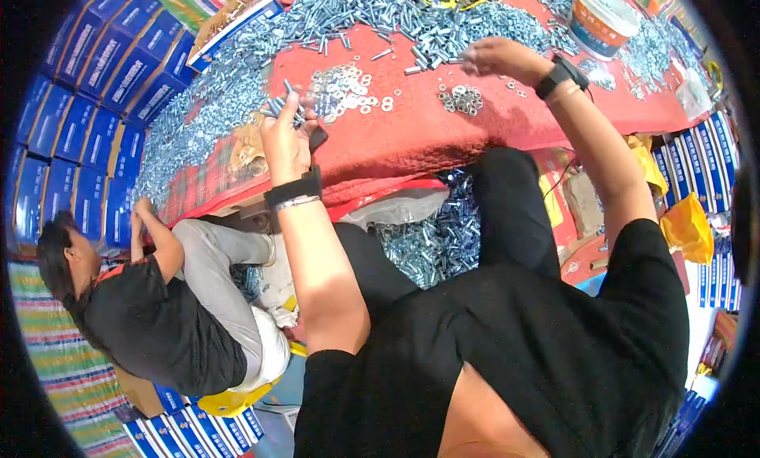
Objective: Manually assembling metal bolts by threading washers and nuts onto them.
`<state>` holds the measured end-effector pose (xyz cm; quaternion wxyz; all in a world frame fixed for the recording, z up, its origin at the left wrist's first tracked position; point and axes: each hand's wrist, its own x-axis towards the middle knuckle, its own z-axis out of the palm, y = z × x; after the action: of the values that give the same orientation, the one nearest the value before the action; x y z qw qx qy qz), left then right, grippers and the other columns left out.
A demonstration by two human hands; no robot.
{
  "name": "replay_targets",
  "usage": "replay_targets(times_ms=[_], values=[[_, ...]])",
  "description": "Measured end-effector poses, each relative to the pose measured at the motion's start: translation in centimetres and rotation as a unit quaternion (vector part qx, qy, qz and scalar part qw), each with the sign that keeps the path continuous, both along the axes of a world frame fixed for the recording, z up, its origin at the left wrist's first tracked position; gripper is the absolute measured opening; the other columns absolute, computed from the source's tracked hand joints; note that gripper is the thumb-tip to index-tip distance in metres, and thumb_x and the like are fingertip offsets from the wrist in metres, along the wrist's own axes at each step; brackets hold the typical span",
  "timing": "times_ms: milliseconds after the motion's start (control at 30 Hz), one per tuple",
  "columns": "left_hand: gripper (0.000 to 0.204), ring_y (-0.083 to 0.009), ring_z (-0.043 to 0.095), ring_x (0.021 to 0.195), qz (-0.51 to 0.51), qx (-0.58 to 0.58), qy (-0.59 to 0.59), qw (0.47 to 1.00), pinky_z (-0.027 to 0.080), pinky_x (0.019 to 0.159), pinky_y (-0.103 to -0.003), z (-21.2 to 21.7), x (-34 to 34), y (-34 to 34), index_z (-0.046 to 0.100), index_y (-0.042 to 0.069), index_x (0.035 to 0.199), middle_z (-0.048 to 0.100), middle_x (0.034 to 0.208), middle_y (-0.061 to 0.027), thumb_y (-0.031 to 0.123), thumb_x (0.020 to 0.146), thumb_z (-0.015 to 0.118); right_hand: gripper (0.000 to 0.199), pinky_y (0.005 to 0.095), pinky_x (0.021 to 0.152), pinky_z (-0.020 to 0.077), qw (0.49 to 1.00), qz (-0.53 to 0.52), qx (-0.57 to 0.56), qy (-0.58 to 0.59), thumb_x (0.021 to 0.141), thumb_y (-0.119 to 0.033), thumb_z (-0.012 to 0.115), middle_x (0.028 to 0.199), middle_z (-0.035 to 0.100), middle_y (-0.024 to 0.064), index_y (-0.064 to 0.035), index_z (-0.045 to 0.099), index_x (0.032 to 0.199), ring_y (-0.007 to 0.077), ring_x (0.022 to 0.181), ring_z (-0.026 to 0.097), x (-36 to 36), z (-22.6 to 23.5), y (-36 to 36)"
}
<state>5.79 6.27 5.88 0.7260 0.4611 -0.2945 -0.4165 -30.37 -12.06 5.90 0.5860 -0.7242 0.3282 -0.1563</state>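
Observation:
My left hand (286, 137) is raised over the near edge of the red-covered table (380, 149), closed around several metal bolts (277, 106) that stick out past the thumb. Flat washers (348, 90) lie scattered just beyond it. My right hand (507, 60) hovers at the near side of a long heap of bolts and metal sleeves (443, 34). Its fingers point left and their tips are smeared, so whether they pinch anything does not show. Between the hands, closer to the right one, sits a small pile of nuts (461, 100).
A white-and-orange bucket (602, 22) stands at the far right. Blue boxes (103, 54) are stacked at the left. Another person (150, 315) sits at my left with hands by the table edge. Between my legs lie more bolts (435, 240) in a plastic bag.

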Motion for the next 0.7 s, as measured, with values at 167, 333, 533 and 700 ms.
replay_targets(times_ms=[167,333,533,700], values=[[0.02,-0.009,0.057,0.059,-0.079,0.054,-0.007,0.995,0.048,0.048,-0.019,-0.5,-0.2,-1.4,0.061,0.001,0.102,0.064,0.079,-0.0067,0.017,0.089,0.061,0.023,0.0277,0.072,0.049,0.975,-0.064,-0.213,-0.019,0.088,-0.022,0.058,0.088,0.067,0.0036,-0.004,0.066,0.1,0.0128,0.079,0.062,7.1,-1.8,-1.7],[0.02,-0.0093,0.059,0.059,-0.112,0.066,0.048,0.99,0.049,0.048,-0.02,-2.4,-2.2,-3.9,0.06,0.001,0.103,0.065,0.079,-0.0069,0.016,0.089,0.061,0.02,0.0408,0.075,0.0505,0.821,-0.082,-0.542,0.162,0.08,-0.02,0.062,0.098,0.066,0.0053,-0.0149,0.068,0.098,0.0281,0.09,0.062,10.9,-6.7,-1.9],[0.022,-0.0099,0.058,0.058,-0.179,0.09,0.012,0.98,0.049,0.049,-0.02,-3.1,-4.0,-4.7,0.059,0.0,0.103,0.064,0.079,-0.0081,0.017,0.09,0.06,0.017,0.0385,0.071,0.0502,0.822,-0.041,-0.55,0.141,0.076,-0.013,0.062,0.086,0.063,0.0051,-0.0134,0.067,0.092,0.0274,0.084,0.059,12.2,-8.9,-1.4],[0.021,-0.009,0.058,0.058,-0.166,0.124,-0.024,0.978,0.049,0.05,-0.019,-3.2,-2.7,-4.7,0.058,0.0,0.102,0.063,0.078,-0.0066,0.017,0.09,0.059,0.013,0.0381,0.069,0.0504,0.781,-0.038,-0.6,0.169,0.072,-0.014,0.065,0.08,0.059,0.005,-0.0151,0.067,0.085,0.0272,0.082,0.059,12.5,-9.5,-2.0]])
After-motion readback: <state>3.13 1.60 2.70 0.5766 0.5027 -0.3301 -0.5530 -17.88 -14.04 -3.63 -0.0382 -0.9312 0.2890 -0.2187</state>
